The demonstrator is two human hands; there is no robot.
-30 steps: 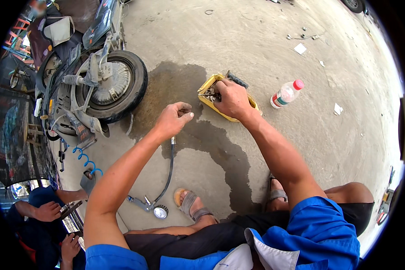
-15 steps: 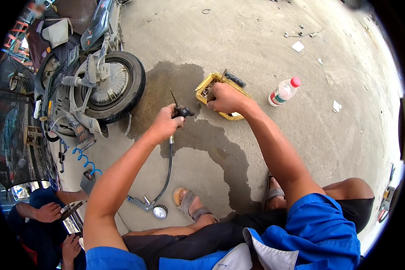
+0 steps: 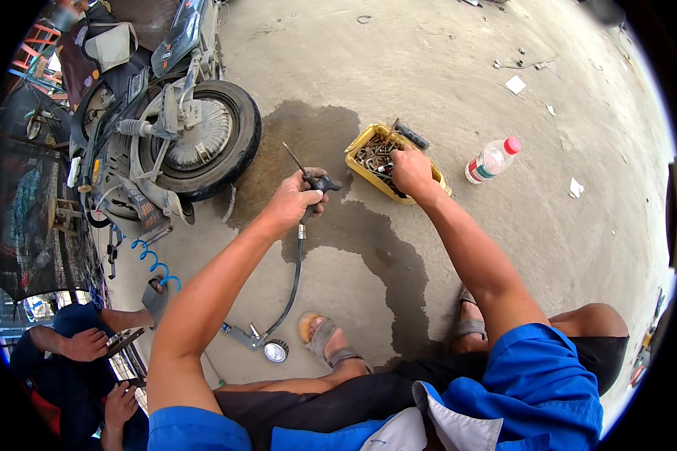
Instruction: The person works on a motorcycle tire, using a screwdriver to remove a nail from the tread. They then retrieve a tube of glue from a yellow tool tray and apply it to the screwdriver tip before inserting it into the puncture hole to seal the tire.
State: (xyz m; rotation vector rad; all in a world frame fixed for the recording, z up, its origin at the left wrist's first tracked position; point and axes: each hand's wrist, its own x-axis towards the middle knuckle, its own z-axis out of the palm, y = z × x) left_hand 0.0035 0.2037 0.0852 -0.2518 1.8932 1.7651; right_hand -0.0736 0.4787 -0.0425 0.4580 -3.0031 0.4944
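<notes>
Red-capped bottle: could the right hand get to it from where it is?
Probably yes. The right hand is at the yellow container, and between there and the red-capped bottle I see only concrete floor. The hand would likely have to lift away first.

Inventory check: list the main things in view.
pointed tool: one, black, in left hand
tub: one, yellow, at right hand
metal parts: many, brown and grey, in tub
bottle: one, clear with red cap, right of tub
gauge: one, white face, lower centre
coiled hose: one, blue, left
scooter: one, dark, upper left
paper scraps: three, white, right
other person: one, dark clothes, lower left
left hand: one, bare, centre
right hand: one, bare, at tub
</notes>
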